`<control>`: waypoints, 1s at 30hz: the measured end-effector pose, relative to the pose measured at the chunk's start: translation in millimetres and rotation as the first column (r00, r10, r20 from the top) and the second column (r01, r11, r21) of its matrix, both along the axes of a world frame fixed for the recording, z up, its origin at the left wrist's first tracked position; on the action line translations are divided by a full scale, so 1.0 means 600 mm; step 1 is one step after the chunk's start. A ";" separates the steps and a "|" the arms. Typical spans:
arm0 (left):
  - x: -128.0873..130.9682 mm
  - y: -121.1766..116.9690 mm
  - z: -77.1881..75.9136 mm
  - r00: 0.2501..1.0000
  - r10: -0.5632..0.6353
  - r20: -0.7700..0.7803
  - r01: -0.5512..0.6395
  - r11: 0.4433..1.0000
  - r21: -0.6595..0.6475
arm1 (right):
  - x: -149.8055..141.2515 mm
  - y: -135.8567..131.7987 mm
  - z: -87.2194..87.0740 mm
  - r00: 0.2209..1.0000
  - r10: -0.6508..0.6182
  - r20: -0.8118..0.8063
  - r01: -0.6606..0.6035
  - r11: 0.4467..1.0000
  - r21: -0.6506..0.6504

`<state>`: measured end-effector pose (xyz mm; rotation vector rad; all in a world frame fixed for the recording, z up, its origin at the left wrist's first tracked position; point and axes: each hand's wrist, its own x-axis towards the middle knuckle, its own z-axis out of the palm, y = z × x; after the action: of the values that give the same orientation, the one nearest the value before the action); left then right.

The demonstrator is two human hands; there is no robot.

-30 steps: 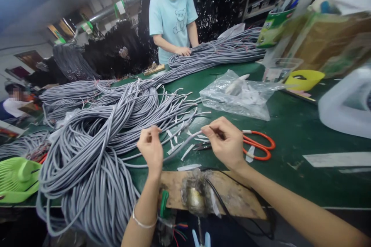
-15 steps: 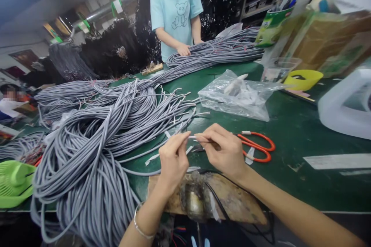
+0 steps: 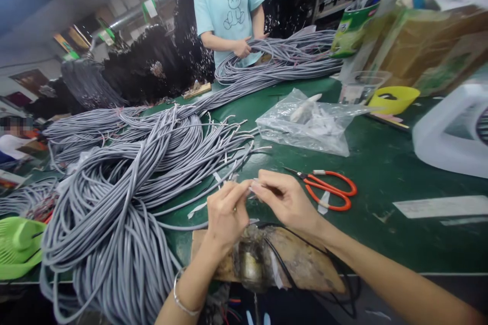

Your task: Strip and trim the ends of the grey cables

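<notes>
My left hand (image 3: 227,212) is closed in a pinch on a grey cable, whose length seems to come in from the left beneath the hand. Fingertip to fingertip with it, my right hand (image 3: 286,199) pinches the short whitish end of that cable; the fingers hide most of it. Just right of my right hand lie scissors with orange handles (image 3: 331,190) on the green table (image 3: 366,244). Under my hands is a worn wooden board (image 3: 305,259) carrying a grimy metal device (image 3: 252,264). Left of me spreads a large heap of grey cables (image 3: 110,203).
A clear plastic bag (image 3: 305,122) with white pieces lies ahead. To the right stand a yellow bowl (image 3: 394,100), a white plastic jug (image 3: 438,137) and a green can (image 3: 354,30). A green fan (image 3: 21,246) sits left. Across the table a co-worker (image 3: 232,10) handles cables.
My right hand has come closer to my left, so the pinched fingertips now nearly meet. More of the scissors' blades shows. The co-worker's hand has lifted some cables.
</notes>
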<state>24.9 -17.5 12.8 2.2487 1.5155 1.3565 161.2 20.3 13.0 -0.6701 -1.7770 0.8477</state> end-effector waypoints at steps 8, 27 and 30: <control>0.004 0.000 -0.008 0.993 -0.098 -0.058 0.099 0.995 0.023 | 0.006 0.023 0.004 0.985 -0.162 -0.066 0.150 0.976 -0.157; 0.001 0.002 0.000 0.999 -0.047 -0.011 0.047 0.998 0.041 | 0.008 0.009 0.003 0.999 0.050 0.009 -0.047 0.974 -0.222; 0.002 0.005 -0.003 0.990 -0.016 -0.142 0.029 0.996 0.087 | 0.011 0.009 0.004 0.999 0.016 0.034 -0.009 0.983 -0.185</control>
<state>26.3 -14.7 10.9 2.4565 1.4939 1.3081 167.5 25.8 15.6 -0.7995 -1.7489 1.0241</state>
